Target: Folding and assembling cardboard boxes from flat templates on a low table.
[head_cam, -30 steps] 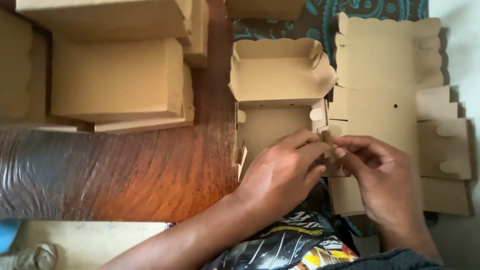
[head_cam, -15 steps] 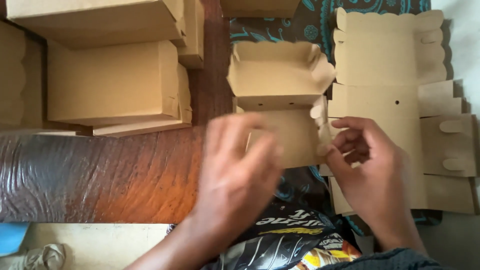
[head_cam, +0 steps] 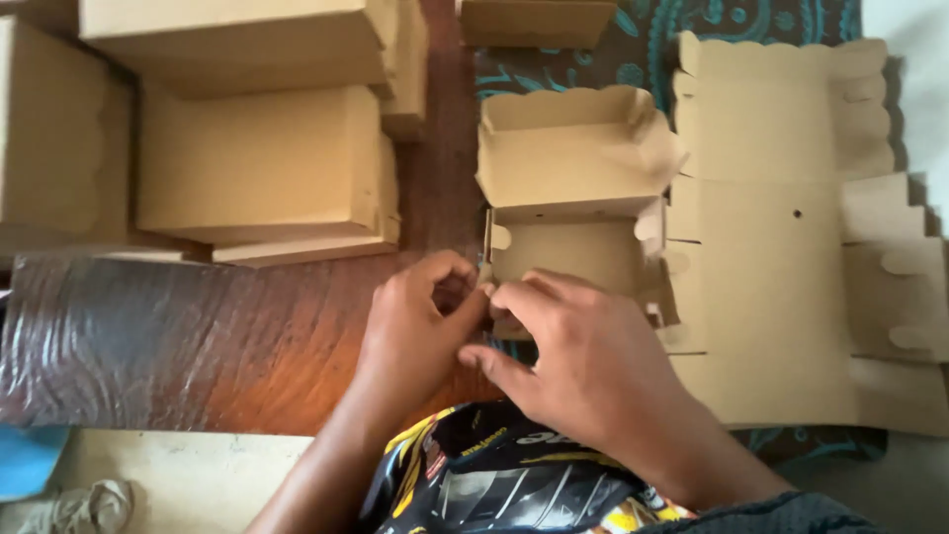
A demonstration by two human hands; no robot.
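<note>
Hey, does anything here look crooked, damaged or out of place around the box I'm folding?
Nothing stands out. Both hands, left and right, pinch the near left corner of the half-folded box. The flat blanks lie to its right and the finished boxes sit stacked to its left, none visibly torn or crushed.

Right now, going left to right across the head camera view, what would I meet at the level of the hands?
Wrinkled brown wooden surface → left hand → right hand, both at the near edge of the half-folded cardboard box → stack of flat unfolded box blanks.
</note>
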